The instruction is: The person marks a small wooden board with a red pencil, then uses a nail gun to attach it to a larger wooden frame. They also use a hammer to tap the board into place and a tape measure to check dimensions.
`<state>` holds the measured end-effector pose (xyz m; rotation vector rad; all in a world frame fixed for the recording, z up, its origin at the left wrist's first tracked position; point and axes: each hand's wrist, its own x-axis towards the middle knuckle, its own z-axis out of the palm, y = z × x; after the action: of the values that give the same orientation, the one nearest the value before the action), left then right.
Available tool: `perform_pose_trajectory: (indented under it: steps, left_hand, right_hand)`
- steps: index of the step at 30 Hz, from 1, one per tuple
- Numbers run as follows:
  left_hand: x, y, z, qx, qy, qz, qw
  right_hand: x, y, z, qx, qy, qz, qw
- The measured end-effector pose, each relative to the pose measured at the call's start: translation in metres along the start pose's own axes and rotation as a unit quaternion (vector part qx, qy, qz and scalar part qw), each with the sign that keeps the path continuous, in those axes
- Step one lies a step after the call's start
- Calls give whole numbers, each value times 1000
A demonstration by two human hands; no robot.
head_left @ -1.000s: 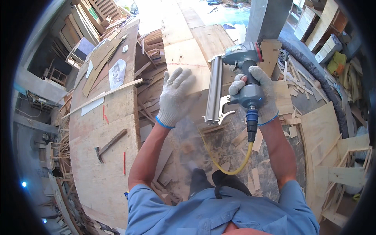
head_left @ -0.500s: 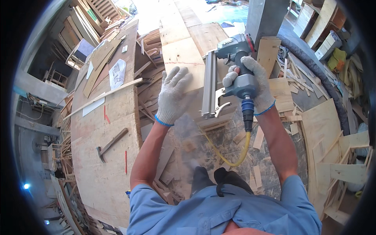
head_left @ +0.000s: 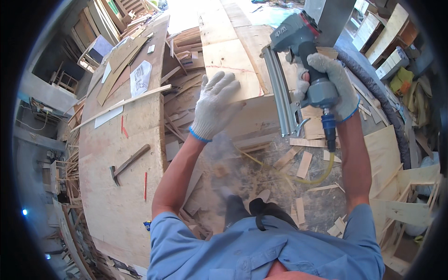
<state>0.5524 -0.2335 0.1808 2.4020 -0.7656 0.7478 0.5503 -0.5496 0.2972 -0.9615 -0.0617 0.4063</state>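
My right hand (head_left: 337,84), in a pale knit glove with a blue cuff, wraps round the handle of a dark grey pneumatic nail gun (head_left: 323,93). The gun's long silver magazine (head_left: 279,91) points back toward me, and a yellow air hose (head_left: 322,178) drops from its base. My left hand (head_left: 217,103), gloved alike, lies with fingers stretched over the near edge of a plywood panel (head_left: 229,57). A reddish line runs across that panel. The gun is held above and to the right of the panel's near edge, apart from my left hand.
On the worktable (head_left: 107,163) at left lie a hammer (head_left: 128,165), red pencils (head_left: 145,186), a long wood strip (head_left: 126,105) and a plastic bag (head_left: 140,77). Wood offcuts (head_left: 304,165) litter the floor. A grey pillar (head_left: 326,21) stands beyond the gun; wooden frames (head_left: 406,210) stand at right.
My right hand has carried the nail gun to the right and slightly up, away from my left hand. My left hand stays at the panel's near edge, and the view has shifted slightly.
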Motion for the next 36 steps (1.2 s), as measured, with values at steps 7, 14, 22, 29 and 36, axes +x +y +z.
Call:
perform_pose_trajectory:
  steps: [7,14,22,29,36]
  left_hand:
    - [3,1,-3,-14,-10,-1,1000]
    - [-1,-6,-2,11,-11,8,1000]
    - [-1,-5,0,16,-4,11,1000]
    - [1,-3,-1,25,6,7,1000]
    - [-3,-8,3,19,15,9,1000]
  right_hand:
    - [51,-26,14,-180,-10,-10,983]
    - [101,-35,28,-262,-27,-9,965]
    - [118,-30,54,-328,-18,43,944]
    - [74,-34,47,-361,9,70,930]
    - [22,-23,58,-350,41,100,930]
